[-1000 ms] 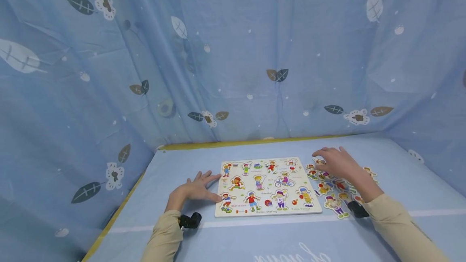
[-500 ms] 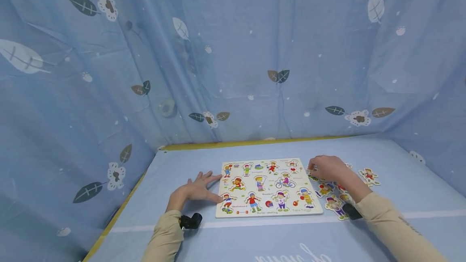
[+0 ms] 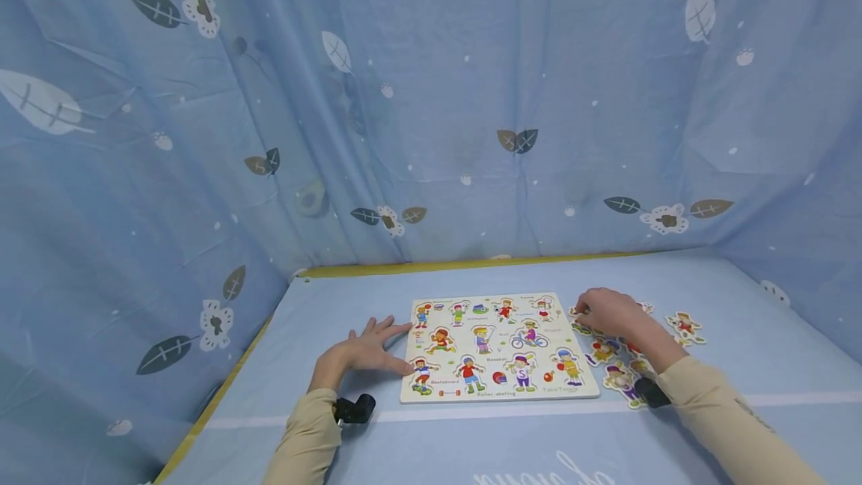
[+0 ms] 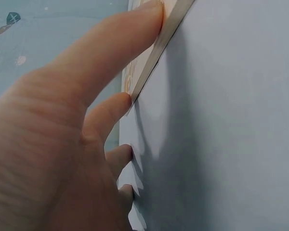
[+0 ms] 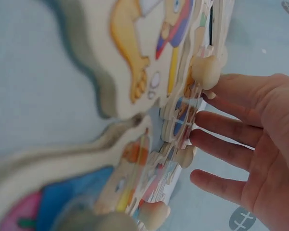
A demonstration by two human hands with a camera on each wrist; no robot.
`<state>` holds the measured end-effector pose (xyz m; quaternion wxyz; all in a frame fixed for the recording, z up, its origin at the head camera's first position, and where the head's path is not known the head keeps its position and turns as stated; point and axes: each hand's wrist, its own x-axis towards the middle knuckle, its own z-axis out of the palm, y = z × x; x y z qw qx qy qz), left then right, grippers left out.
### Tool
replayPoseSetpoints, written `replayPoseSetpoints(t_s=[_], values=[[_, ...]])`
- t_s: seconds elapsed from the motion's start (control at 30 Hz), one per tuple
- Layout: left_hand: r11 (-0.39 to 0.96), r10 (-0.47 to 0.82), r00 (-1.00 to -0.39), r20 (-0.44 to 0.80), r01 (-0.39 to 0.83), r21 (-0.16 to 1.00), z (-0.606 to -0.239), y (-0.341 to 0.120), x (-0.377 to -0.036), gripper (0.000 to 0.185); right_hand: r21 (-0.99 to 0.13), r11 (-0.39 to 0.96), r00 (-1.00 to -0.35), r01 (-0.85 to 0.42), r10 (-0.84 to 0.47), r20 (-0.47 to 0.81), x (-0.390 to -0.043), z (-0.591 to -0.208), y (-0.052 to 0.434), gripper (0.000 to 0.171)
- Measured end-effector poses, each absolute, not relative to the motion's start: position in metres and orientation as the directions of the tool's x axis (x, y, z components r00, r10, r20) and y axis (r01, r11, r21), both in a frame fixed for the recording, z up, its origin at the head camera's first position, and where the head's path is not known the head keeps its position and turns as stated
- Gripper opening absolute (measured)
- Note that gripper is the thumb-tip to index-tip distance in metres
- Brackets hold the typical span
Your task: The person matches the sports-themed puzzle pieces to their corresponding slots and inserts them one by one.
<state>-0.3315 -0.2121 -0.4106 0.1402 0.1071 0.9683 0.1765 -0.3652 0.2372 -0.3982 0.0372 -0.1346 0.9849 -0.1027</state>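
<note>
A cream wooden peg puzzle board [image 3: 461,340] with printed sports figures lies on the table. My left hand [image 3: 367,350] rests at its left edge, fingers spread; in the left wrist view the thumb [image 4: 111,43] presses the rim and the index fingertip touches the corner. Right of the board, my right hand [image 3: 614,316] pinches a puzzle piece [image 3: 582,327] between thumb and index finger, largely covered by the hand. In the right wrist view the other fingers [image 5: 226,144] stay extended. Wooden knobs [image 5: 206,72] stick up from the pieces around it.
Several loose, overlapping puzzle pieces [image 3: 621,380] lie under and beside the right forearm. One more piece [image 3: 685,326] sits apart at the far right. A blue patterned curtain [image 3: 431,133] hangs behind the light blue table covering [image 3: 350,294].
My right hand has come down and left onto a piece near the board's right edge, its fingers drawing together. The left hand stays at the board.
</note>
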Motion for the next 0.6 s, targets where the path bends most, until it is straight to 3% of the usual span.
replayPoseSetpoints(t_s=[0.4, 0.6], values=[[0.914, 0.257, -0.941, -0.221, 0.163, 0.372, -0.4094, -0.2112, -0.3324, 0.098, -0.130, 0.944, -0.951, -0.302, -0.307, -0.020, -0.3650, -0.3990, 0.2335, 0.011], [0.918, 0.256, -0.938, -0.235, 0.160, 0.363, -0.4106, -0.2118, -0.3321, 0.100, -0.164, 0.938, -0.951, -0.304, -0.308, -0.002, -0.3610, -0.4003, 0.2356, 0.012]])
